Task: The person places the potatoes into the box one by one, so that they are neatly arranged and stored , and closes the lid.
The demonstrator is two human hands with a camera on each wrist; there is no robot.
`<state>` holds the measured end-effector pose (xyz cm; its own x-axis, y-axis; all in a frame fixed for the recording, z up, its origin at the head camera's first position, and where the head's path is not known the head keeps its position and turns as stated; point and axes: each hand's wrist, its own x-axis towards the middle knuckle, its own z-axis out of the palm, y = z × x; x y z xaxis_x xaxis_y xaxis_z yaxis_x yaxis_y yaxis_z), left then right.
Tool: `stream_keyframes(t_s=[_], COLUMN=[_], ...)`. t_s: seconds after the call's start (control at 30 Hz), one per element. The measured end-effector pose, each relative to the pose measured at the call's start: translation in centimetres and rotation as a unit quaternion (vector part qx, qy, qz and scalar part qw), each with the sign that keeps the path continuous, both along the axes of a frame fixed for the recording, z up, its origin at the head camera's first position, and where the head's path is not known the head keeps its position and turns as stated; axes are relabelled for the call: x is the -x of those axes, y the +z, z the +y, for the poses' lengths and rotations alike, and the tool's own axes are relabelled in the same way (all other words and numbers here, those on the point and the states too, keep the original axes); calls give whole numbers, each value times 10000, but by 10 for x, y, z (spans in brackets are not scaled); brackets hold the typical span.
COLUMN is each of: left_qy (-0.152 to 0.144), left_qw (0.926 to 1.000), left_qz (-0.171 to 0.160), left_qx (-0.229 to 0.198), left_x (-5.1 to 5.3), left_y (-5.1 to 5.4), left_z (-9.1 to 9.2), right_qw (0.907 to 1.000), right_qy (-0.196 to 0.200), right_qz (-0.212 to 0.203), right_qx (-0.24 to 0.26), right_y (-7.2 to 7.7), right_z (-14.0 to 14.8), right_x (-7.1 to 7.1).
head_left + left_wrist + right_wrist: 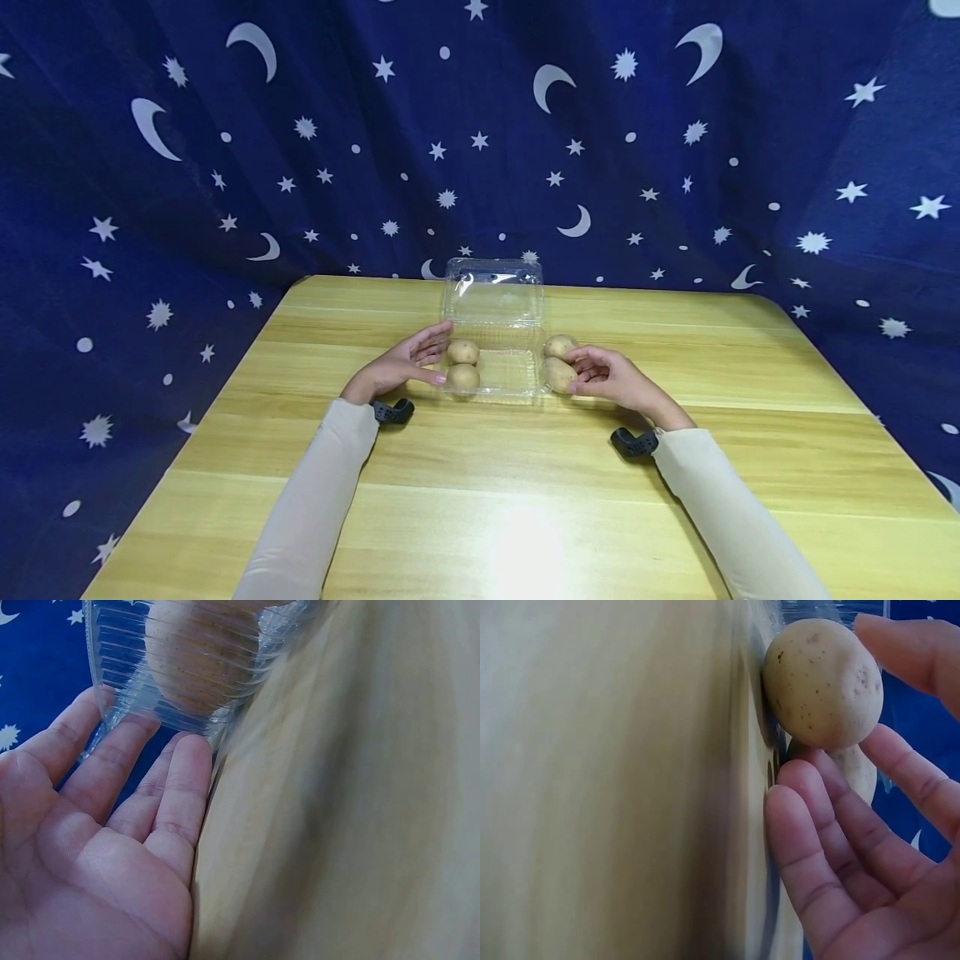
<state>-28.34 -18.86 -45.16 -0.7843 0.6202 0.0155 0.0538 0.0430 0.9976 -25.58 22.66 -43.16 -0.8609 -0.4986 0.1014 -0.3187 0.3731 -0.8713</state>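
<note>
A clear plastic clamshell container (504,390) stands on the table with its lid (492,292) raised at the back. Two potatoes, a rear one (462,351) and a front one (462,377), sit inside its left part. My left hand (401,364) is at the container's left side, fairly straight fingertips against the ribbed wall (120,671). Right of the container, outside it, lie a nearer potato (558,375) and a farther potato (560,346). My right hand (611,377) pinches the nearer potato (821,682) between thumb and index finger; its other fingers curl below, holding nothing.
The wooden table (420,517) has a bright glare spot near its front. A dark blue curtain (337,200) with moons and stars hangs behind and along the sides. Each wrist carries a black band device, one left (393,412) and one right (633,443).
</note>
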Motion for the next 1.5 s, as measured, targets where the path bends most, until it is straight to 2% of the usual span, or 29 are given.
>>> stream_keyframes(t_s=[0.43,0.8,1.2,1.37,1.5], left_qy=[-6,18,31,5,-19], left_qw=[10000,10000,10000,10000,9999], left_qz=[14,24,43,73,109], left_qx=[27,13,-1,8,17], left_x=[0,0,-4,-2,0], left_y=[4,1,-1,0,-1], left_z=[1,2,0,-1,-1], right_qw=[9982,9955,9998,9990,9963], right_qy=[-227,-341,-50,49,-40], right_qz=[121,327,-156,-386,-747], right_qx=[-535,-827,-128,218,420], right_y=[2,3,-5,-9,-13], right_z=[-10,-14,0,8,14], right_x=[-2,-4,0,4,7])
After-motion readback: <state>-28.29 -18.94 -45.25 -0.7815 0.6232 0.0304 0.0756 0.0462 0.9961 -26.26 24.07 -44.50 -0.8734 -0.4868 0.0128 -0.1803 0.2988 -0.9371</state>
